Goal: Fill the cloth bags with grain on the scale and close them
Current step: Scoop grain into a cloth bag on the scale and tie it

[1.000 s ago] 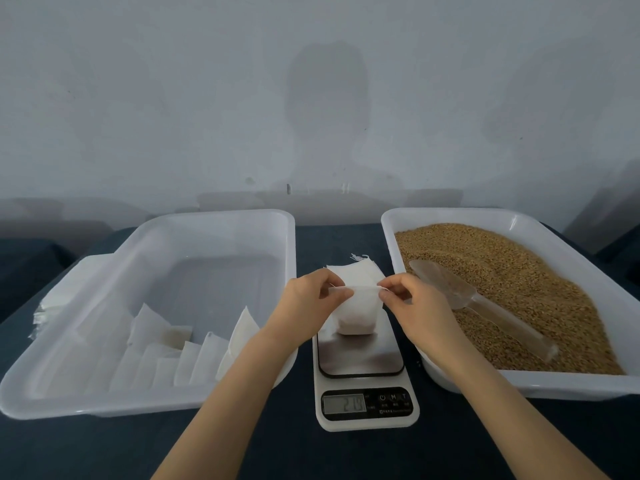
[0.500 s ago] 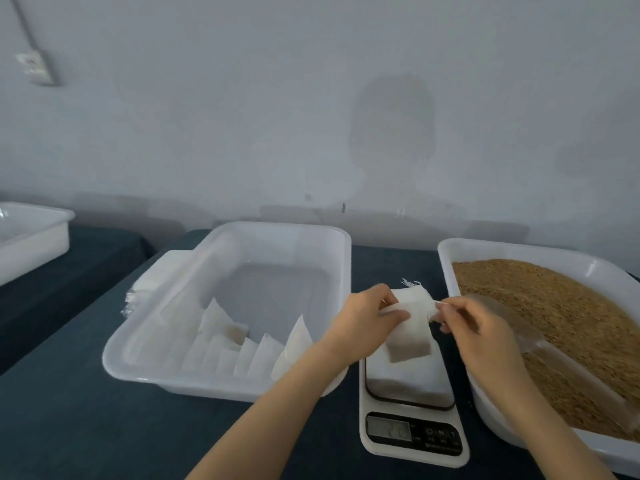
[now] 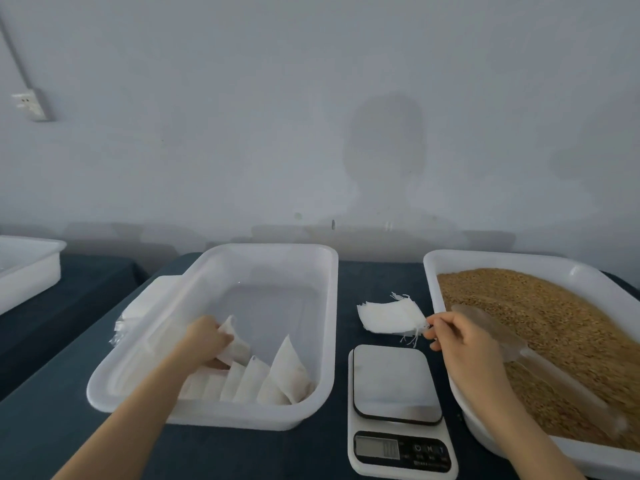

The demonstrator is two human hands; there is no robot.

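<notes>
The grip of the left hand (image 3: 204, 337) was curled round a filled cloth bag (image 3: 239, 348) inside the white tray (image 3: 332, 306), the bag's long axis steep and its upper end pointing toward the far wall, just behind a row of filled bags (image 3: 273, 379). The right hand (image 3: 464, 344) held a narrow pinch on the corner threads of the stack of empty bags (image 3: 388, 317), which lay flat on the tabletop (image 3: 346, 271) behind the scale (image 3: 394, 382), beside the grain tub (image 3: 429, 271).
</notes>
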